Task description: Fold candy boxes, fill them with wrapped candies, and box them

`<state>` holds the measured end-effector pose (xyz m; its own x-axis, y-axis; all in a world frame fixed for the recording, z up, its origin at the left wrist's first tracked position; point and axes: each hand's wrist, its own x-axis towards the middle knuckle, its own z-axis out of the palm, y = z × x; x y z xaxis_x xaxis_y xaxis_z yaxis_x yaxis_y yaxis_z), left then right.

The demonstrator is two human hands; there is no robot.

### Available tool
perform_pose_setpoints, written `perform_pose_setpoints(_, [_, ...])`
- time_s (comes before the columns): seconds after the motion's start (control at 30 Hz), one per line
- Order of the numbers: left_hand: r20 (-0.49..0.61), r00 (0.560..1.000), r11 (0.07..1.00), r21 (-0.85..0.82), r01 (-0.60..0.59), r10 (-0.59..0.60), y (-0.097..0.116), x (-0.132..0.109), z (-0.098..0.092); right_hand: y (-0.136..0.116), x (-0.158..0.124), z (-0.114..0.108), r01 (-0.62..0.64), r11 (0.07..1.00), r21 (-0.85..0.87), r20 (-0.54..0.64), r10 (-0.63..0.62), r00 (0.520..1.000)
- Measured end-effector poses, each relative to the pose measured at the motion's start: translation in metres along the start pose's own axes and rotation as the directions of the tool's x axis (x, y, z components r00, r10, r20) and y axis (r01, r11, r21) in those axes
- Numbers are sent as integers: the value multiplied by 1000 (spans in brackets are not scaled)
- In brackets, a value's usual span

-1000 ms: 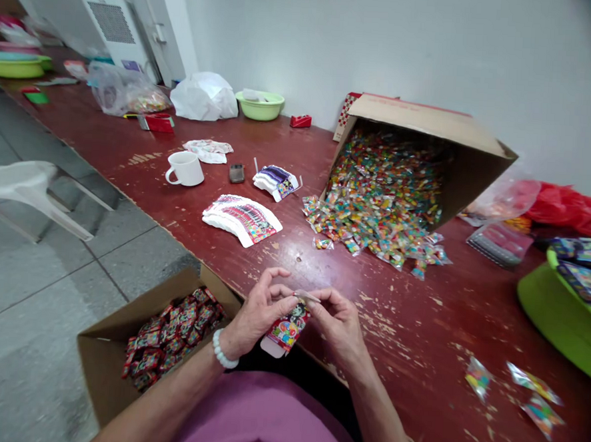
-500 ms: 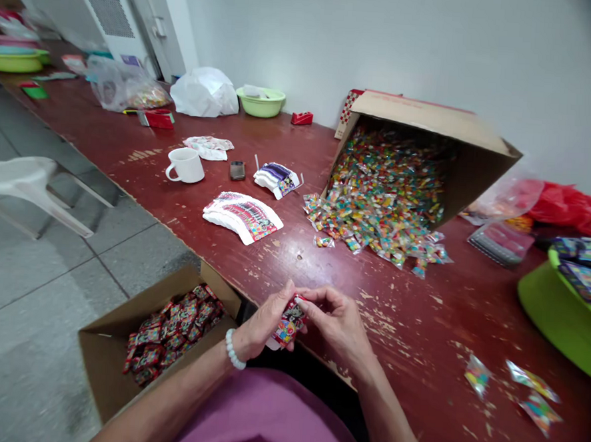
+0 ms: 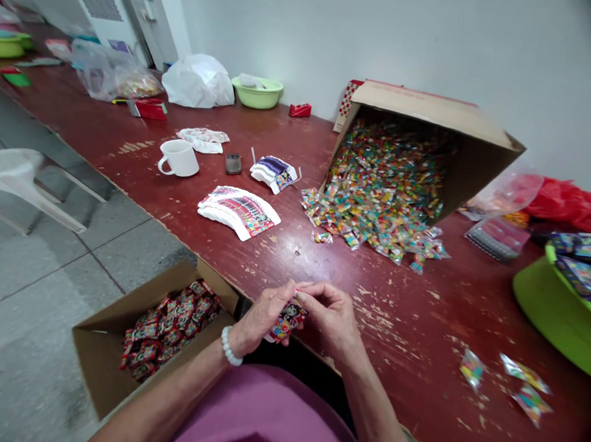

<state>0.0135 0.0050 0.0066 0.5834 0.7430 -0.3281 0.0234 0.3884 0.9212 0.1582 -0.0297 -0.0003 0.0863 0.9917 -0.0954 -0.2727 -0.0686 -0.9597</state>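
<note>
A small printed card box (image 3: 286,322) in red and colourful designs sits between my left hand (image 3: 262,312) and my right hand (image 3: 330,314), and both hands pinch it at the top. A white bead bracelet circles my left wrist. Just below my left hand, an open cardboard box (image 3: 109,323) holds many small red printed boxes (image 3: 169,326). Ahead on the worn red table (image 3: 410,308), a tipped carton (image 3: 474,162) spills colourful small packets (image 3: 376,212). Stacks of flat printed card blanks (image 3: 238,212) lie nearer my hands.
On the table stand a white mug (image 3: 179,158), a phone (image 3: 233,164), a second blank stack (image 3: 273,174) and loose packets (image 3: 471,368). A green basin (image 3: 552,317) with dark packets sits at right. A white plastic stool (image 3: 18,177) stands on the tiled floor at left.
My hands have closed in around the small box, and its flap end no longer shows as clearly. The whole view has drifted slightly up and left.
</note>
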Motion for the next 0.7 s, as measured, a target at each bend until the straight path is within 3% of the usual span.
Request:
perform_pose_setpoints(0.23, [2, 993, 954, -276, 116, -120, -7, 3, 4, 1, -10, 6, 200, 952, -230, -22, -210, 977])
perform_pose_setpoints(0.47, [-28, 1000, 997, -74, 12, -14, -7, 2, 2, 3, -2, 4, 61, 986, -156, -64, -72, 995])
perform_pose_setpoints(0.6, [-35, 999, 999, -54, 2, -4, -3, -2, 3, 0, -1, 5, 172, 946, -275, -61, -196, 979])
perform_pose_setpoints(0.7, [-19, 997, 985, -155, 75, -79, -3, -1, 3, -5, -3, 1, 233, 913, -335, 48, -231, 972])
